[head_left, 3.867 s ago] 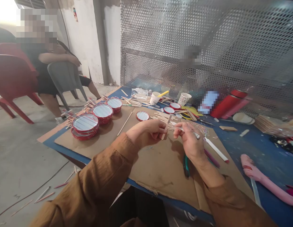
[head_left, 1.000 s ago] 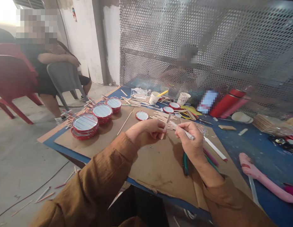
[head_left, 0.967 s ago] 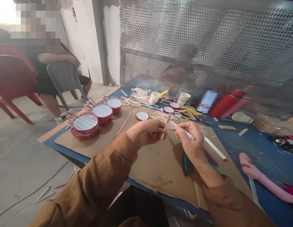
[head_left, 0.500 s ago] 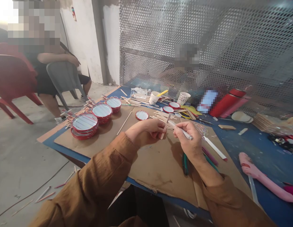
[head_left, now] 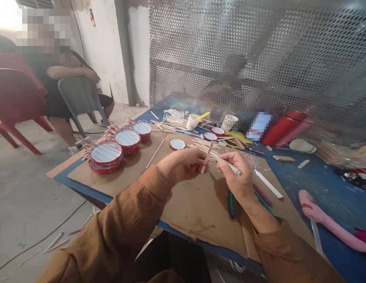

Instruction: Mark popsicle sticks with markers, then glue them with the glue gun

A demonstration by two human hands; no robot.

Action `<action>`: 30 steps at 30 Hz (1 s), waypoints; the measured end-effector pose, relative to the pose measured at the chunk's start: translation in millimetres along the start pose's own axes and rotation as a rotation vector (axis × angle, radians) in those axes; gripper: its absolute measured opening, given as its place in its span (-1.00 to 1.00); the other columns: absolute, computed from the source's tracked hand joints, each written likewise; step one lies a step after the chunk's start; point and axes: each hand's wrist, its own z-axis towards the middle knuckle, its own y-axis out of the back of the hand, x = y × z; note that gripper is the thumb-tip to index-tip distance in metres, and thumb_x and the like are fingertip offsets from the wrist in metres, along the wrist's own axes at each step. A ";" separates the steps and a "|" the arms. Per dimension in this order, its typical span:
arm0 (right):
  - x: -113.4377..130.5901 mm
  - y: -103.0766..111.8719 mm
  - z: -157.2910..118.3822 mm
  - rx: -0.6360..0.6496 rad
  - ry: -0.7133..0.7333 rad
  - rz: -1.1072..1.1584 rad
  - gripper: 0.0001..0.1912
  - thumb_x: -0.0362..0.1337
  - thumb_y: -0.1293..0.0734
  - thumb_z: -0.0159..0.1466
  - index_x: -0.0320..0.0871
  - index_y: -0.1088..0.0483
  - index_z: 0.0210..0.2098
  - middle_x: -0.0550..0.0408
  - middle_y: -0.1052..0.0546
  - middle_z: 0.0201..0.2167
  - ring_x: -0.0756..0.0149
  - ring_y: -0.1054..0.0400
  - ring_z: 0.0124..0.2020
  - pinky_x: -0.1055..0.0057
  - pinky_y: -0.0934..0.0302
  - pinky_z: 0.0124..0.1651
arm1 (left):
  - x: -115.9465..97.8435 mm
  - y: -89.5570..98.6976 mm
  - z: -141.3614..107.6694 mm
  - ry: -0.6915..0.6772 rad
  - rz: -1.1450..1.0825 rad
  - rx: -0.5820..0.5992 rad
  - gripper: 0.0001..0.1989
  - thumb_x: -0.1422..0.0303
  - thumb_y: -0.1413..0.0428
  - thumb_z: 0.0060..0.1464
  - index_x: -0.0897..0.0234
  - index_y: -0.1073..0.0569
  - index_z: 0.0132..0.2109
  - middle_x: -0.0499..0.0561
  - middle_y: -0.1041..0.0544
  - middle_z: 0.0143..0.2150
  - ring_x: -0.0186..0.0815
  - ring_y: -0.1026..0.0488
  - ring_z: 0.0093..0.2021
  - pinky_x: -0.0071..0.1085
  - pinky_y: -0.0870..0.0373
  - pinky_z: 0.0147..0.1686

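Stick of flat pale wood (head_left: 209, 152) is pinched in the left hand (head_left: 195, 159); the right hand (head_left: 239, 175), its grip shifted within seconds, clamps a slim white pen (head_left: 231, 166), apparently steadier, close beside the stick.

The right hand (head_left: 242, 181) covers part of the white pen (head_left: 234, 169) — whether its tip touches the wooden stick (head_left: 208, 154) is too small to tell. The wrist (head_left: 255, 202) partly hides a green-handled tool (head_left: 231, 205); edges crop the red chair (head_left: 17, 96) and a magenta object (head_left: 365, 237).
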 end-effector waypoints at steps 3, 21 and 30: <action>1.0 0.1 0.5 -0.021 0.007 0.015 -0.85 -0.15 -0.36 0.24 -0.09 -0.37 -0.34 0.19 -0.47 -0.54 0.38 -0.34 -0.55 0.43 -0.24 -0.44 | 1.8 0.3 0.8 -0.004 -0.004 0.013 -0.83 0.48 0.01 0.18 0.30 -0.35 -0.40 -0.13 -0.44 -0.54 -0.50 -0.29 -0.59 -0.59 -0.25 -0.52; 2.5 0.0 1.6 -0.032 0.016 0.057 -0.84 -0.14 -0.37 0.23 -0.09 -0.38 -0.33 0.18 -0.50 -0.54 0.37 -0.36 -0.55 0.42 -0.28 -0.45 | 2.6 0.6 0.9 -0.016 -0.012 0.007 -0.84 0.46 -0.03 0.15 0.31 -0.35 -0.42 -0.12 -0.44 -0.53 -0.50 -0.29 -0.59 -0.57 -0.24 -0.53; 0.7 -0.3 0.1 -0.014 0.015 0.036 -0.84 -0.13 -0.36 0.26 -0.09 -0.37 -0.31 0.18 -0.49 -0.52 0.37 -0.37 -0.53 0.42 -0.29 -0.42 | 2.4 0.6 0.8 -0.005 -0.014 0.009 -0.84 0.46 -0.03 0.16 0.30 -0.35 -0.41 -0.12 -0.44 -0.52 -0.50 -0.29 -0.58 -0.56 -0.25 -0.51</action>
